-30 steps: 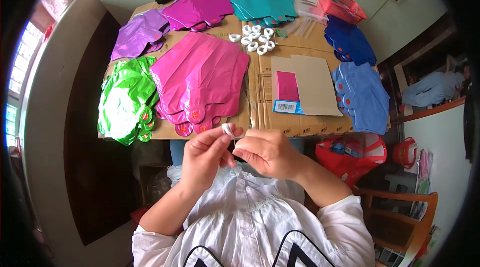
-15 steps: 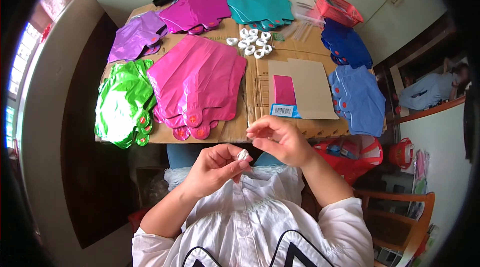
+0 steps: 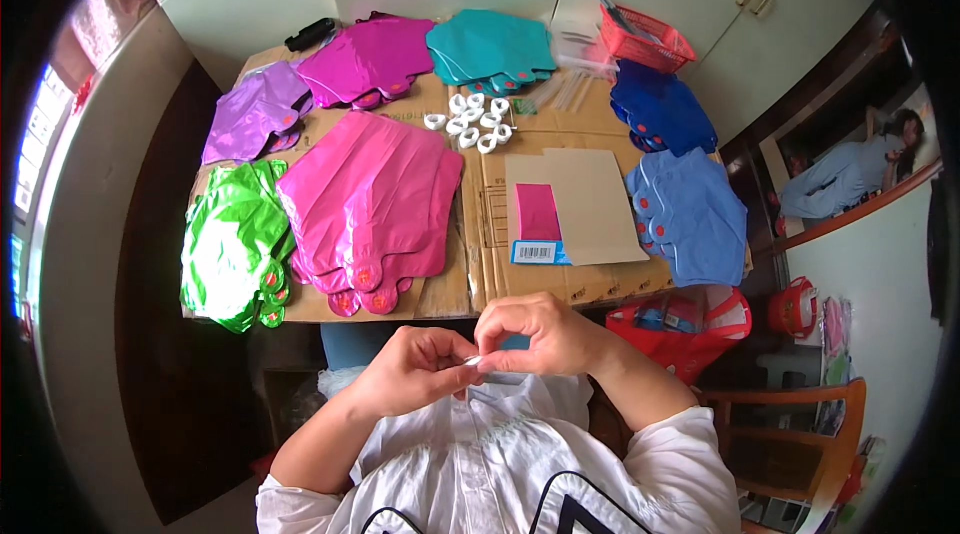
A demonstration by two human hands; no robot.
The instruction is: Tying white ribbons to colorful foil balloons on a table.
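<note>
Close in front of my white shirt, both hands meet at the near edge of the table. Between the thumb and fingers of my left hand (image 3: 415, 371) is a small white bundle (image 3: 473, 361), mostly covered by fingertips. My right hand (image 3: 540, 336) is closed in a pinch at the same bundle, its thumb and forefinger touching it from the right. Several similar white coiled bundles (image 3: 468, 118) lie grouped at the middle of the cardboard-covered table (image 3: 450, 302). Nearest my hands on the tabletop is a stack of flat pink foil pieces (image 3: 375, 199) with round tabs.
Foil stacks in green (image 3: 235, 244), lilac (image 3: 255, 112), magenta (image 3: 370, 56), teal (image 3: 492, 46), dark blue (image 3: 665, 106) and light blue (image 3: 690, 214) ring the table. An opened flat carton (image 3: 595, 204) lies right of centre. A red basket (image 3: 650, 42) stands behind. A wooden chair (image 3: 800, 395) is at right.
My right hand has come down and left, from apart to meeting my left hand at the white bundle. The view has tilted up, so the table sits lower.
</note>
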